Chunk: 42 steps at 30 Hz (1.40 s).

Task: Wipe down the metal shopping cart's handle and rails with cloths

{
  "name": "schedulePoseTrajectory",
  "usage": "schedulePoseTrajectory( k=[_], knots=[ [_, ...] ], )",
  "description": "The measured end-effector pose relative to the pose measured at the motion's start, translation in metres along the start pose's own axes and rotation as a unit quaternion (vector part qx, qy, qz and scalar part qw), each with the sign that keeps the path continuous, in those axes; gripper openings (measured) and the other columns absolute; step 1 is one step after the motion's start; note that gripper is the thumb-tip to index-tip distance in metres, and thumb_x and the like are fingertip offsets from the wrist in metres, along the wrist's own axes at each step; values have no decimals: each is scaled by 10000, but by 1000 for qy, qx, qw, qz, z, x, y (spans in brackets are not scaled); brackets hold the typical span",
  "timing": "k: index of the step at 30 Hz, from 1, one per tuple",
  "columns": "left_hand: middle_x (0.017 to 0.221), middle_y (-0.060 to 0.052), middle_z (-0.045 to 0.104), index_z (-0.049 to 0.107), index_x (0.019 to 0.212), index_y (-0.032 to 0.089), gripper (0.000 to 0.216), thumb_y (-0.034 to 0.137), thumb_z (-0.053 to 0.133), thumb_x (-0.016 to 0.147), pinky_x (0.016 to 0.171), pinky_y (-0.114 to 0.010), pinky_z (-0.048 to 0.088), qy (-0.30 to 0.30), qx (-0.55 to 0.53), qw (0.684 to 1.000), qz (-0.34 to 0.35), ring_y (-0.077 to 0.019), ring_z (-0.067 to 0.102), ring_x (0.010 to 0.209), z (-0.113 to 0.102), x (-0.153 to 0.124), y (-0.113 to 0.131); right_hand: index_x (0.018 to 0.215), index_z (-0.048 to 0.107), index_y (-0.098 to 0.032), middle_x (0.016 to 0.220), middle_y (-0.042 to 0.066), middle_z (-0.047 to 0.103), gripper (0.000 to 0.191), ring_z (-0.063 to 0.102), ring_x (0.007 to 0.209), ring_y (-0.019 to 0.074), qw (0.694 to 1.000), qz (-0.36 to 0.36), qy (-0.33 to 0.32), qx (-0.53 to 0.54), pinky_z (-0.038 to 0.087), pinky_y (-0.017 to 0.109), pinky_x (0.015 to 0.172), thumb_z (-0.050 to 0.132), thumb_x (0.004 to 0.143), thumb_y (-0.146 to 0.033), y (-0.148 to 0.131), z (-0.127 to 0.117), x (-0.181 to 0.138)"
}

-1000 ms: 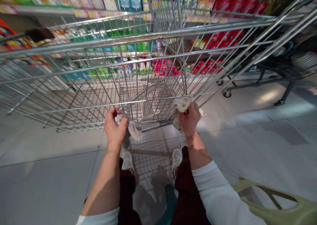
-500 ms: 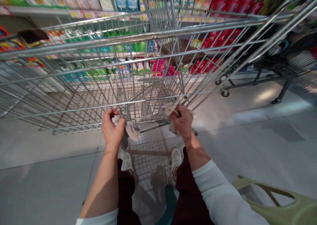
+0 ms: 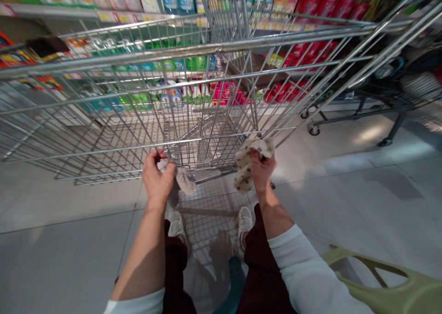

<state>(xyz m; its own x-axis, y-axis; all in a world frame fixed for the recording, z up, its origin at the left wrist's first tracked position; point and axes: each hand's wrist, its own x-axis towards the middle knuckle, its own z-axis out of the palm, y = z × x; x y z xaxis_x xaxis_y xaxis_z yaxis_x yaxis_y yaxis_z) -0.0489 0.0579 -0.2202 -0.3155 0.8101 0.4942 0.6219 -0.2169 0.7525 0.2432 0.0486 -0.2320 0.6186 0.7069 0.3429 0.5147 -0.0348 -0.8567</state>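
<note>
A metal shopping cart [image 3: 193, 143] stands side-on right in front of me. My left hand [image 3: 157, 176] is closed near its lower side wires, around a fluffy grey cloth [image 3: 184, 180] whose end hangs out to the right. Whether the left fingertips touch the wires, I cannot tell. My right hand [image 3: 263, 167] grips a crumpled cream cloth with dark spots [image 3: 244, 164] close to the cart's lower right corner. Part of the spotted cloth droops below the hand and part sticks up over the fingers.
Store shelves [image 3: 83, 12] with bottles and packs run behind the cart. A dark wheeled cart [image 3: 362, 116] stands at the right. An olive-green plastic chair [image 3: 397, 282] is at the lower right. My shoes [image 3: 245, 219] rest on the tiled floor [image 3: 79, 254].
My right hand has moved slightly right and turned, so more of the spotted cloth shows. My left hand and the grey cloth have stayed nearly in place.
</note>
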Motion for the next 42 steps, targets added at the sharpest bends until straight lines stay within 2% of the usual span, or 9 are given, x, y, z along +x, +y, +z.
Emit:
schedulePoseTrajectory(
  k=[7, 14, 17, 21, 23, 25, 31, 37, 42],
  knots=[
    [1081, -72, 676, 610, 1176, 170, 474, 362, 619, 742, 1017, -381, 500, 0, -11, 1000, -6, -234, 660, 1055, 1, 1, -2, 1154, 648, -220, 1006, 62, 756, 353, 691, 855, 207, 974, 9, -133, -184, 496, 289, 690, 573, 863, -404, 1, -5, -13],
    [1083, -57, 683, 607, 1181, 194, 473, 368, 623, 741, 1018, -387, 506, -6, -4, 1000, -10, -234, 665, 1055, -1, 0, 0, 930, 702, -228, 879, 43, 741, 184, 659, 814, 192, 929, -89, -275, -230, 451, 271, 692, 674, 792, -346, 12, -21, 13],
    [1091, -62, 683, 601, 1176, 196, 468, 366, 620, 741, 1017, -391, 509, -7, -7, 1000, -13, -236, 665, 1055, 0, 0, 1, 848, 666, -203, 880, 42, 695, 134, 630, 825, 187, 957, -126, -174, -193, 457, 274, 730, 652, 761, -304, 14, -33, 29],
    [1091, -58, 680, 591, 1162, 200, 455, 368, 603, 739, 1024, -376, 504, -5, 0, 1000, -9, -227, 661, 1067, 0, 0, 2, 1011, 630, -185, 908, 61, 644, 232, 604, 830, 199, 979, -83, 122, -142, 476, 301, 739, 485, 867, -296, 15, -45, 43],
    [1090, -54, 677, 589, 1165, 200, 458, 380, 597, 744, 1022, -369, 504, -9, 7, 1000, -7, -223, 660, 1068, -1, 0, 2, 1061, 619, -189, 966, 84, 643, 255, 615, 916, 223, 966, -72, 189, -160, 487, 327, 793, 457, 884, -275, 14, -47, 47],
    [1087, -53, 675, 591, 1164, 198, 459, 383, 594, 744, 1017, -366, 505, -12, 10, 1000, -5, -221, 660, 1064, -1, 0, 1, 1033, 628, -197, 984, 91, 640, 236, 615, 971, 240, 959, -81, 197, -187, 487, 341, 823, 468, 866, -243, 12, -47, 49],
    [1076, -66, 674, 602, 1153, 177, 461, 368, 593, 734, 1017, -367, 500, -8, 1, 1000, -2, -221, 653, 1053, -1, 1, 2, 983, 677, -194, 956, 57, 657, 252, 623, 904, 200, 964, -130, 37, -230, 442, 269, 739, 503, 801, -175, 7, -40, 36],
    [1072, -68, 677, 604, 1156, 180, 471, 373, 601, 726, 1007, -366, 509, -6, -4, 1000, -13, -224, 662, 1048, -1, 0, 5, 1117, 714, -278, 1063, 43, 707, 373, 642, 854, 184, 911, -96, -178, -360, 353, 252, 609, 530, 809, -178, 9, -30, 22],
    [1085, -71, 679, 597, 1160, 177, 465, 365, 597, 734, 1020, -368, 505, -12, -4, 1000, -13, -225, 661, 1063, -1, 1, 5, 1114, 721, -312, 1064, 32, 721, 371, 651, 858, 192, 911, -78, -204, -349, 365, 260, 619, 554, 802, -202, 9, -31, 24]
  ],
)
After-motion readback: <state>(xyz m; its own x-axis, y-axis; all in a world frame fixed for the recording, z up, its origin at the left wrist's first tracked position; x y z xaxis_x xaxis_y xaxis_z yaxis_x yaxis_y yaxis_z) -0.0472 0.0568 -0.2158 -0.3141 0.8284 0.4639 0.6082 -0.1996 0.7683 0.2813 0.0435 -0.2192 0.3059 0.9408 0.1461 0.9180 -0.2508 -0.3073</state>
